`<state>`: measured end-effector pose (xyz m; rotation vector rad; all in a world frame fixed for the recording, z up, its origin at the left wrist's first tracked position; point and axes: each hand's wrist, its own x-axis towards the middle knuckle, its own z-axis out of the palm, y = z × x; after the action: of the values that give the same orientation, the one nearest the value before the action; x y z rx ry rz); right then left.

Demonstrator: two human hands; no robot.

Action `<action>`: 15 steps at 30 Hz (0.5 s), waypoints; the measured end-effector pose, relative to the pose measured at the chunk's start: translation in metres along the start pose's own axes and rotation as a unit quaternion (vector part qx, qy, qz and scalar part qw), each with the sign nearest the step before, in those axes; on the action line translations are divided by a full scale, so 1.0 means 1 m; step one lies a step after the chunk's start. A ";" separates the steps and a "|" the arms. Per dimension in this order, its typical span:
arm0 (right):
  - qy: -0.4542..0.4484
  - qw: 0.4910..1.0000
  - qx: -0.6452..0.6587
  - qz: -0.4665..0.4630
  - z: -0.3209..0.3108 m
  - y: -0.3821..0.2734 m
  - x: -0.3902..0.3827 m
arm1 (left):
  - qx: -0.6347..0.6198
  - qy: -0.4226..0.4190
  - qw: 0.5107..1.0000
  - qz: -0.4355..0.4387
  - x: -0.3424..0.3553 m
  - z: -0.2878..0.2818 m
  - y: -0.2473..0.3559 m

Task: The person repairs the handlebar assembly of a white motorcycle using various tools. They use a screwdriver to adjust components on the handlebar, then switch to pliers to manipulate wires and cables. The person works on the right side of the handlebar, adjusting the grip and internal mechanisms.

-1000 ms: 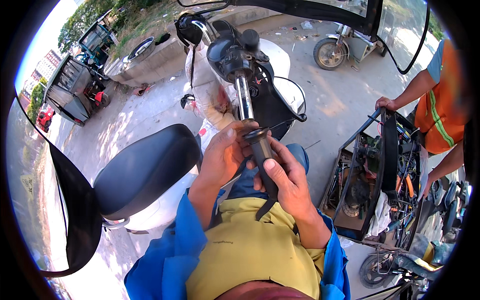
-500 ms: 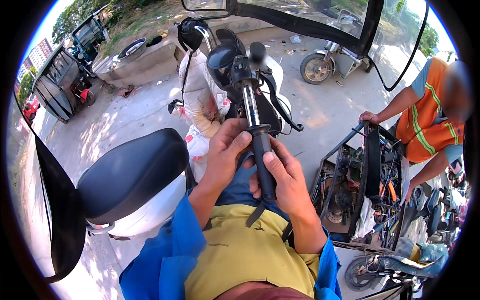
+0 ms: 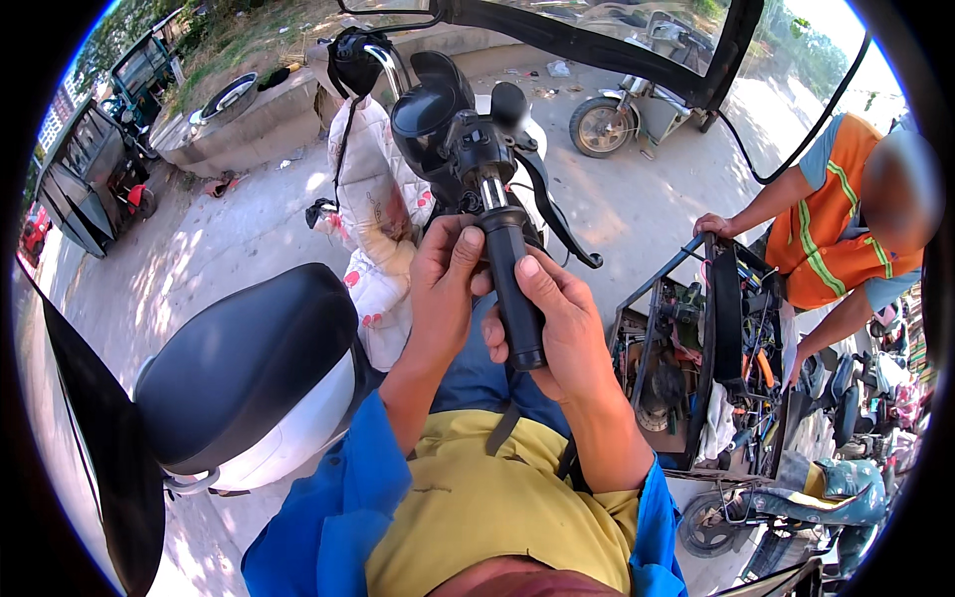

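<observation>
Black rubber of the handlebar grip [image 3: 514, 289] runs between both hands, which sit closer to the switch housing [image 3: 468, 149] than a moment ago, when they worked lower along the bar. The left hand [image 3: 443, 289] is curled, thumb and fingers pinching the grip's upper end just below the bare metal collar. The right hand [image 3: 562, 323] wraps the grip's lower half from the right, thumb pressed on its face. Judging by this shift, the work now centres on the grip's inner end. Beyond the right hand, the brake lever [image 3: 552, 214] angles outward; the scooter seat [image 3: 249, 358] lies left of the left forearm.
</observation>
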<state>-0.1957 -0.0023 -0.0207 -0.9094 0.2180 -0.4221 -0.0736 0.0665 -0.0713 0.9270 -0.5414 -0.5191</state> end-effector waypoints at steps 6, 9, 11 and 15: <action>-0.002 1.000 -0.012 -0.015 0.004 -0.009 0.047 | -0.048 0.016 0.999 -0.007 0.023 -0.007 -0.003; -0.004 1.000 -0.008 -0.015 0.001 -0.006 0.047 | -0.067 -0.008 0.998 -0.016 0.026 -0.010 -0.001; -0.006 1.000 0.018 -0.007 -0.002 -0.006 0.047 | -0.076 -0.031 0.996 -0.041 0.024 -0.009 0.010; -0.017 0.999 0.027 -0.005 -0.004 -0.010 0.031 | -0.001 0.013 0.999 -0.030 0.038 -0.012 0.006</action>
<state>-0.1719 -0.0238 -0.0152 -0.8637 0.1699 -0.4197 -0.0361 0.0524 -0.0642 0.9499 -0.4913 -0.5608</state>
